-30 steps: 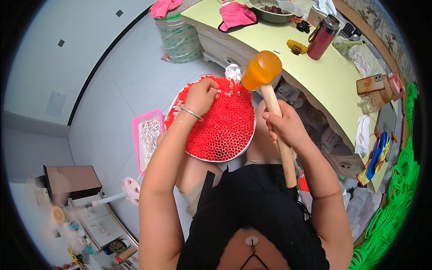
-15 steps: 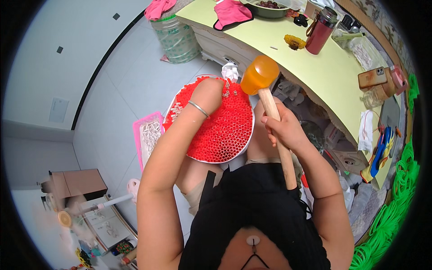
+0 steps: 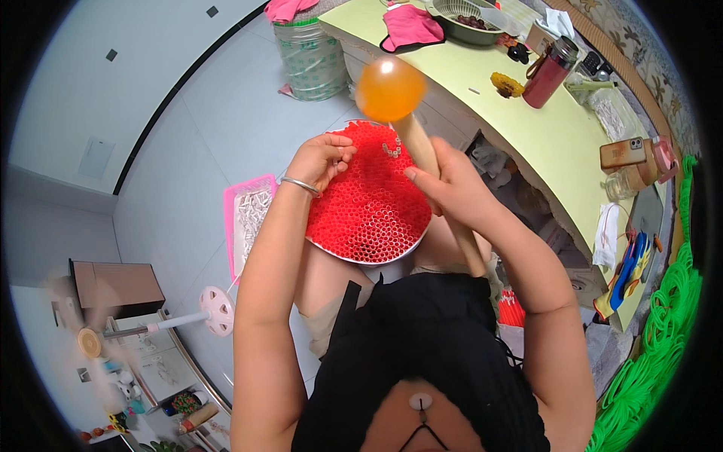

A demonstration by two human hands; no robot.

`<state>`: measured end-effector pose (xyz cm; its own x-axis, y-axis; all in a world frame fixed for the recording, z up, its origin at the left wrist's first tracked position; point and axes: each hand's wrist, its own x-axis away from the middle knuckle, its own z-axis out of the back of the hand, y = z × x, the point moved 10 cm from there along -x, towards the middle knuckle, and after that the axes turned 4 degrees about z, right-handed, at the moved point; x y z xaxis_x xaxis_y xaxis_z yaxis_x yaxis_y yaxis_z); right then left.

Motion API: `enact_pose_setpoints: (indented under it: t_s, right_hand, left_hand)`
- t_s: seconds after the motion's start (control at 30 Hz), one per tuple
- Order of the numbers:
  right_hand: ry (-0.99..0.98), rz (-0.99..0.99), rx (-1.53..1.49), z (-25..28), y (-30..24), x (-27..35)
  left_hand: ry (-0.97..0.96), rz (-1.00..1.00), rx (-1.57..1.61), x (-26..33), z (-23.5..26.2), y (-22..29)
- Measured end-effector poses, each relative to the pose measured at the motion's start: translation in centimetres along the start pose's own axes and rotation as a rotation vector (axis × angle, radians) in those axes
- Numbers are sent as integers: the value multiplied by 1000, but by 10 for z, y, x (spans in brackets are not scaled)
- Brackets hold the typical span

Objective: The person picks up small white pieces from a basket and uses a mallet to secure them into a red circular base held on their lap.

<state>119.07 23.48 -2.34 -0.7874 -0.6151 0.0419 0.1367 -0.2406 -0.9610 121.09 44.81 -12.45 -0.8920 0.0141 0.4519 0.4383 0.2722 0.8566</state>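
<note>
Red tube bundle [image 3: 369, 188], one: sitting at my thighs [image 3: 331, 280], presumably for easy reach.
My right fingers [image 3: 425, 181] are gripping a mallet [image 3: 413, 139] mid-handle, seemingly for balance; left fingers [image 3: 339, 141] are hovering, curled; contents, I cannot tell.

orange mallet head [image 3: 391, 89], tan handle [image 3: 416, 143], red tubes [image 3: 354, 207], pink tray [image 3: 229, 218], apparently white pegs [image 3: 251, 217], bright-green cord [image 3: 657, 358]

No lettering or numbers seem legible here.
</note>
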Motion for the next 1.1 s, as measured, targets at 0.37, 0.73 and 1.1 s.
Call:
enact_pose_setpoints:
  t_s: [0.37,0.73,1.1]
  right_hand:
    - [90,-250,-150,18,45,23]
    - [139,-267,-407,26,70,40]
    - [62,-279,-417,11,60,37]
  left_hand:
    - [80,-40,432,-1,-22,-4]
    - [379,-526,-863,5,-54,33]
    - [296,-839,-1271,14,-94,42]
